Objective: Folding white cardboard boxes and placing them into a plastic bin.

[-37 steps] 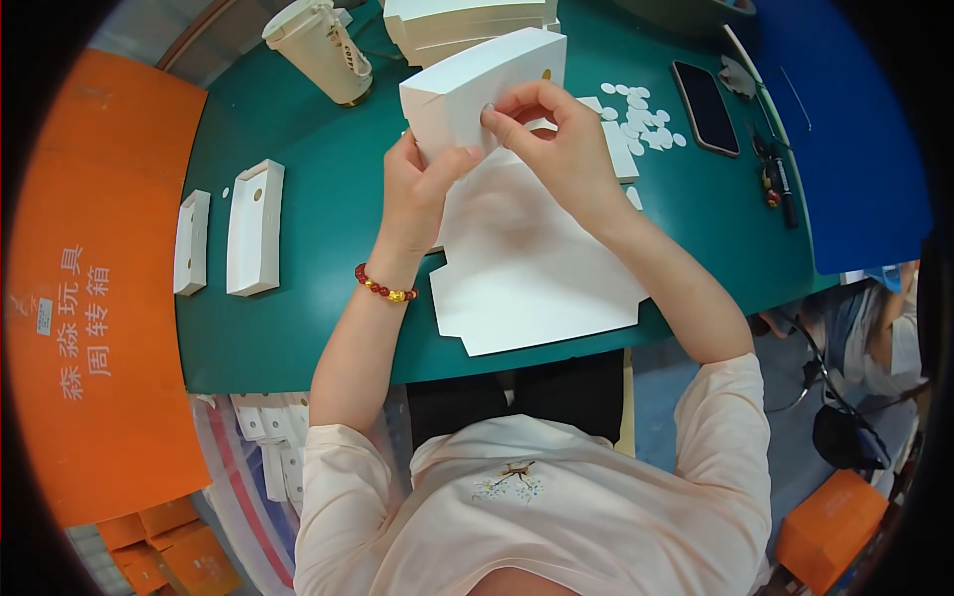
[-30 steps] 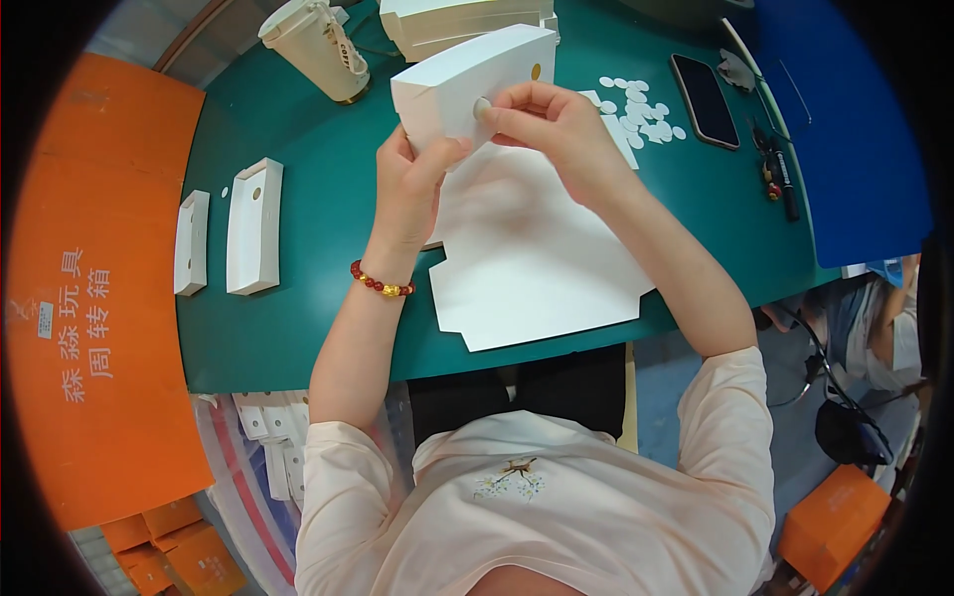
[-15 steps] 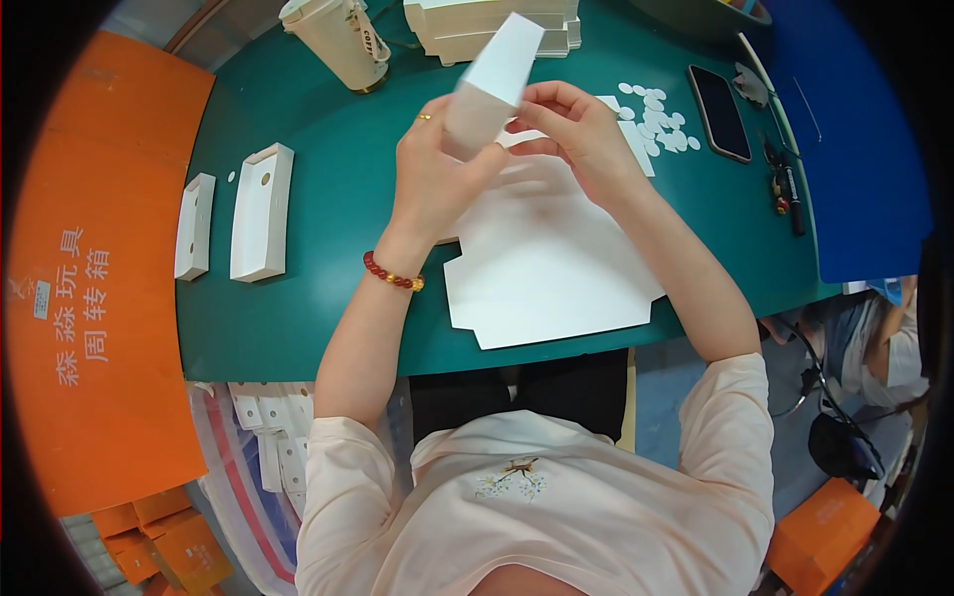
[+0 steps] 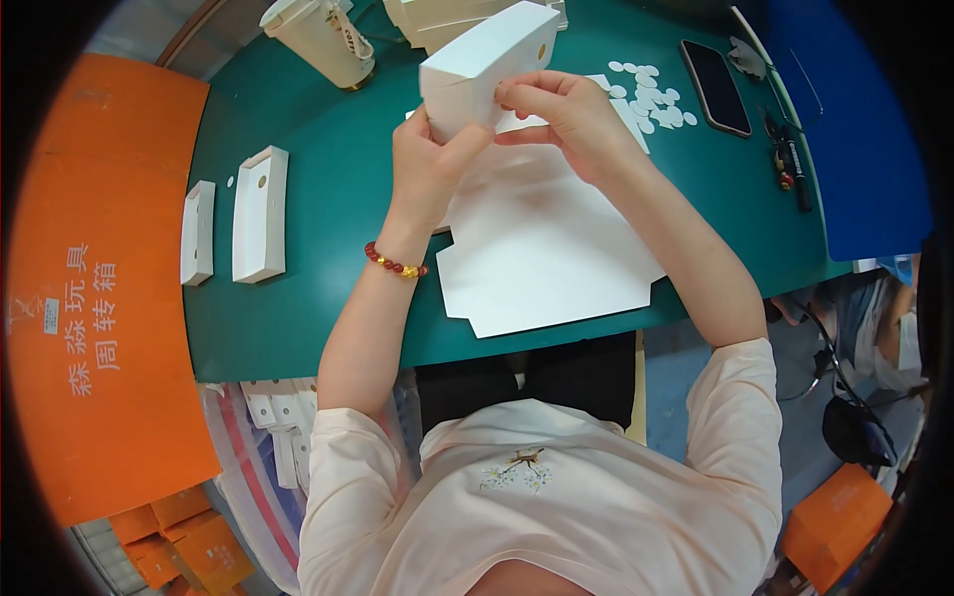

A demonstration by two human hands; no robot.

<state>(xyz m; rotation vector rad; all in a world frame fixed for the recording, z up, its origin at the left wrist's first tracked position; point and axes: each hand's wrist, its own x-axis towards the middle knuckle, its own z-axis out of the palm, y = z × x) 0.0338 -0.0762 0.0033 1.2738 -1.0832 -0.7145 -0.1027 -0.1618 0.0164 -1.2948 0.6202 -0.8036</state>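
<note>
A long narrow white cardboard box is raised and tilted over the far middle of the table. It has a small gold-brown round spot on its right side. My left hand is closed around the lower near end of the box, thumb in front. At the right side of that end, my right hand pinches the box's edge with thumb and forefinger; its other fingers are curled beneath. Below both hands lies a flat white die-cut cardboard sheet, its notched edge toward me.
Two open white box trays stand at the left, beside a tall orange box. At the far side are a cup and stacked white cardboard. White round discs, a phone and a black pen lie right.
The white box has turned, so its long right side with the round spot now shows. My right hand has shifted slightly left along with it. The whole view has moved a little.
</note>
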